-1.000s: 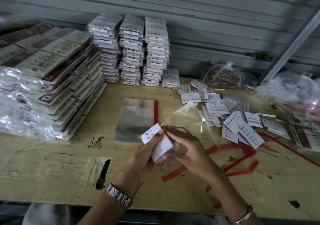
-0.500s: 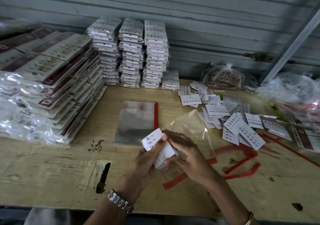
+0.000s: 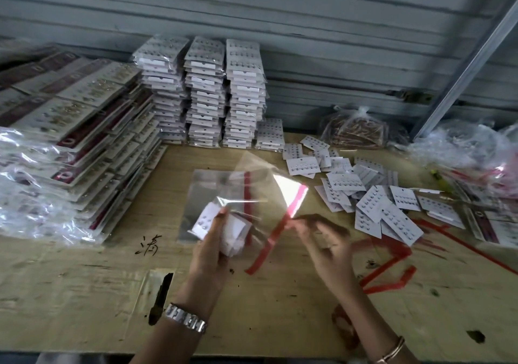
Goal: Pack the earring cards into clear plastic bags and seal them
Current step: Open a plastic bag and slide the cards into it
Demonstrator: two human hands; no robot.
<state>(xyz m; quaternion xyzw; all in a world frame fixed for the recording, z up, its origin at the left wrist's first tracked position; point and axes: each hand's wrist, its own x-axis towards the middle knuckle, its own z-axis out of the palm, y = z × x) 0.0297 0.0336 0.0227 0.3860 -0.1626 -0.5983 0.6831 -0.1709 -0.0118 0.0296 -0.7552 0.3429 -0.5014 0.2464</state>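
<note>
Cards sit bunched in the left hand (image 3: 210,247), a small white stack of earring cards (image 3: 232,232) clamped between thumb and fingers, already inside the lower end of a clear plastic bag (image 3: 263,187). The bag rises from that grip toward one o'clock, its open end tilted up and catching a bright glare. From the glare a red strip (image 3: 269,240) hangs down toward seven o'clock, loose at its lower end. The right hand (image 3: 328,246), at three o'clock from the left, has its fingertips pinched together at the strip near the bag's mouth; motion blur makes it hard to tell exactly what they hold. The held cards look white with small rows of studs, partly hidden by the thumb.

Flat on the wooden table (image 3: 84,293), at twelve o'clock from the left hand, lies a pile of empty bags (image 3: 207,195) with a red edge. Loose earring cards (image 3: 372,204) are scattered at two o'clock. Tall stacks of packed cards (image 3: 207,91) stand at the far edge at twelve o'clock, against a grey wall.
</note>
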